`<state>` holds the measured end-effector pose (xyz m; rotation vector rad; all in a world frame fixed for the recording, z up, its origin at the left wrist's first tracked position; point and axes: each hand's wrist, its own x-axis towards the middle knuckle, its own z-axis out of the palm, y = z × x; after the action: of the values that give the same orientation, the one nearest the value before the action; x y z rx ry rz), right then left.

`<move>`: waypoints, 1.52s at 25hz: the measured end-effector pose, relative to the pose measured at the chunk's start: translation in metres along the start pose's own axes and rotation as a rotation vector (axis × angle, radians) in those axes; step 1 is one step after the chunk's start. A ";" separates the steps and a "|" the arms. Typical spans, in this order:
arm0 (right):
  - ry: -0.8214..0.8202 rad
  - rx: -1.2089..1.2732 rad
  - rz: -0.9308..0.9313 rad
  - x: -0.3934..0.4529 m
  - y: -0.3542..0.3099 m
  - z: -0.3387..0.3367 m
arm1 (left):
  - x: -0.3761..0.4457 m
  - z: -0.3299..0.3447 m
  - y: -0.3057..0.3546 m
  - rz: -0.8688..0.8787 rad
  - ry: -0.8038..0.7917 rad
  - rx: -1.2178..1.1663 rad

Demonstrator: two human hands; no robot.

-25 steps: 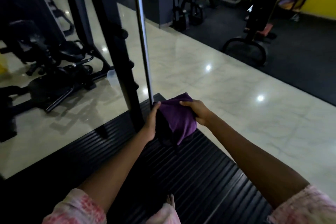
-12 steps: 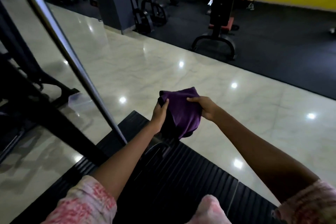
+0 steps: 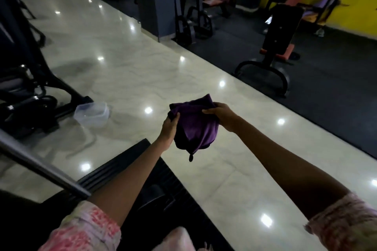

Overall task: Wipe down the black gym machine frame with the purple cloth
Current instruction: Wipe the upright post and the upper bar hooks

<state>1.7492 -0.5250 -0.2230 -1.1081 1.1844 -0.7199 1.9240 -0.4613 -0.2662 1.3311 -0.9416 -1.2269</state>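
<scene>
1. Purple cloth (image 3: 196, 126) bunched and held up in mid-air above the pale marble floor (image 3: 142, 71), touching no part of any machine.
2. Left hand (image 3: 170, 128) grasping the cloth's left edge.
3. Right hand (image 3: 221, 115) pinching the upper right edge.
4. Black ribbed platform (image 3: 122, 166) below the forearms; grey metal bar (image 3: 43, 166) slanting across at lower left.
5. Clear plastic container (image 3: 91, 113) on the floor beside a black machine base (image 3: 67, 96).
</scene>
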 end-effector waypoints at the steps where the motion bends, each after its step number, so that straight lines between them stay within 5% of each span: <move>1: -0.034 -0.024 -0.004 0.022 -0.008 -0.001 | 0.016 0.000 0.003 -0.003 0.048 -0.008; 6: -0.176 -0.099 0.009 0.123 -0.027 0.024 | 0.098 -0.032 0.006 0.000 0.261 -0.011; 12: -0.272 -0.198 -0.185 0.268 -0.076 0.071 | 0.226 -0.090 0.019 0.201 0.398 0.032; 19: -0.607 -0.299 -0.179 0.416 -0.156 0.200 | 0.317 -0.208 0.061 0.251 0.701 0.007; 28: -1.136 -0.423 -0.066 0.501 -0.163 0.414 | 0.317 -0.360 0.056 0.149 1.188 0.056; 38: -1.771 -0.611 -0.113 0.441 -0.164 0.624 | 0.236 -0.430 0.063 0.182 1.922 0.064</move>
<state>2.4818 -0.7976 -0.2259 -1.6444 -0.2659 0.6611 2.3912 -0.6234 -0.2723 1.6385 0.3361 0.4893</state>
